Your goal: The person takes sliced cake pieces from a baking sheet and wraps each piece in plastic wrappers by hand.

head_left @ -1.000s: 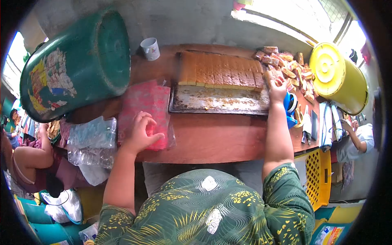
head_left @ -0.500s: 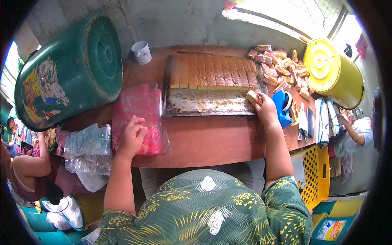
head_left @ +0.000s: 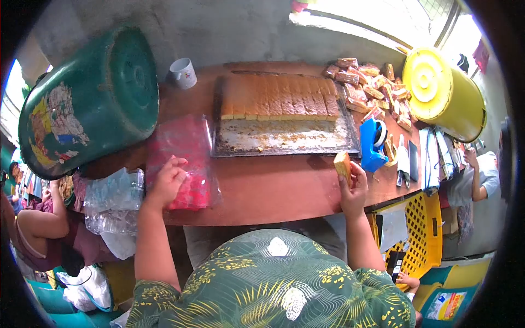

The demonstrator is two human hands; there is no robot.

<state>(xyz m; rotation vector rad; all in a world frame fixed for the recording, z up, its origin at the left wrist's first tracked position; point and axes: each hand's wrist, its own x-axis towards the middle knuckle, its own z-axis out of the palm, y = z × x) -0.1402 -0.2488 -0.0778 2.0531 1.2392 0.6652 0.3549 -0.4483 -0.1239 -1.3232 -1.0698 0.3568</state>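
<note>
My right hand point(head_left: 355, 191) is closed around a slice of cake point(head_left: 343, 165), held above the table near its front edge. Over the pink plastic bags point(head_left: 188, 158), my left hand point(head_left: 168, 185) has its fingers drawn together; whether it pinches a bag's edge is too small to tell. Between and beyond both hands lies a dark metal tray point(head_left: 284, 143), with a row of cut cake point(head_left: 279, 98) along its back half and crumbs at its front. Several wrapped slices point(head_left: 374, 90) are piled right of the tray, and a blue tape dispenser point(head_left: 373, 146) stands nearer.
A big green bin point(head_left: 90, 104) lies at the left, and a yellow bucket point(head_left: 443, 93) is at the right. A white mug point(head_left: 184, 73) stands behind. Clear plastic bags point(head_left: 114, 199), a knife point(head_left: 403, 164) and a yellow crate point(head_left: 418, 235) flank the work area. Other people sit at both sides.
My right hand has come from the tray's right end towards the table's front edge, carrying the cake slice. My left hand has stayed over the pink bags, its fingers now closer together.
</note>
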